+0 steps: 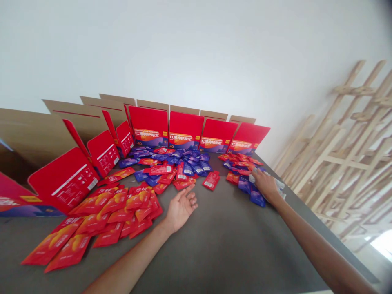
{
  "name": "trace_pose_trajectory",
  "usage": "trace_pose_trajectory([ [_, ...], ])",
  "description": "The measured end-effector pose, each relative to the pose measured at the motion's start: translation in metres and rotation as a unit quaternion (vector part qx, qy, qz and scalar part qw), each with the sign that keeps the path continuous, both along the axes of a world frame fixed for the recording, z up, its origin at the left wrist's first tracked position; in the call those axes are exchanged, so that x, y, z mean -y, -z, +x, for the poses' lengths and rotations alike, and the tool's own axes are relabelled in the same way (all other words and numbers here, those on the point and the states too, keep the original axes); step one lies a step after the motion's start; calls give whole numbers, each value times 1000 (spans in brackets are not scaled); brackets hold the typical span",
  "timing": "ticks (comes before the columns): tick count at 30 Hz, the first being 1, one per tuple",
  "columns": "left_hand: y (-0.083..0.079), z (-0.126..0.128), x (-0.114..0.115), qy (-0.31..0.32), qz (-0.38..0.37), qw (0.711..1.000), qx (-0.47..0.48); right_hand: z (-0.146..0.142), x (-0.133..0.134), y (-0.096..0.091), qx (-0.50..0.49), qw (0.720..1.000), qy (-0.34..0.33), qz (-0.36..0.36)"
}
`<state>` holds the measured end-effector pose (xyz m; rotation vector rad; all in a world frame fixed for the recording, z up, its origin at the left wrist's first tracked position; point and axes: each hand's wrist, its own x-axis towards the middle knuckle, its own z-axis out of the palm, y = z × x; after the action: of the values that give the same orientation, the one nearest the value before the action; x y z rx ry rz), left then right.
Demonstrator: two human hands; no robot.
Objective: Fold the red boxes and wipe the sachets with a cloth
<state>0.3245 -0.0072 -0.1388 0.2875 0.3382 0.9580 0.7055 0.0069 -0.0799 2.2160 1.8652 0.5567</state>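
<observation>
My left hand (182, 206) is over the grey table, palm turned up and fingers loosely curled apart, with nothing in it. It is near a mixed heap of red sachets (159, 169) and purple-blue sachets (192, 157). One red sachet (211, 180) lies by itself to its right. At the table's right side, my right hand (265, 183) has its fingers bent over crumpled whitish material (280, 187), whose kind I cannot make out. Purple sachets (245, 183) and more red ones (237, 158) lie against that hand's left side.
Open red cartons (185, 126) with raised flaps line the back of the table (220, 245). More cartons (65, 179) stand along the left. Larger red pouches (107, 216) overlap at the left front. Wooden frames (346, 159) lean beyond the right edge, by a white wall.
</observation>
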Motion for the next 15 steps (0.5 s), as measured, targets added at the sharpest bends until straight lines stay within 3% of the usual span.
trace_pose_trajectory([
  [5, 1, 1, 0, -4, 67, 996, -65, -2, 9, -25, -14, 1000, 18, 6],
  [8, 3, 3, 2, -24, 128, 983, -132, -18, 22, -46, -73, 997, 4, 32],
  [11, 7, 5, 3, -53, 159, 970, -177, -59, 39, -54, -169, 981, -90, 20],
  [13, 10, 7, 4, -70, 183, 957, -213, -96, 48, -48, -198, 968, -151, -15],
  [15, 12, 8, 4, -78, 206, 944, -246, -134, 50, -36, -177, 968, -170, -50],
])
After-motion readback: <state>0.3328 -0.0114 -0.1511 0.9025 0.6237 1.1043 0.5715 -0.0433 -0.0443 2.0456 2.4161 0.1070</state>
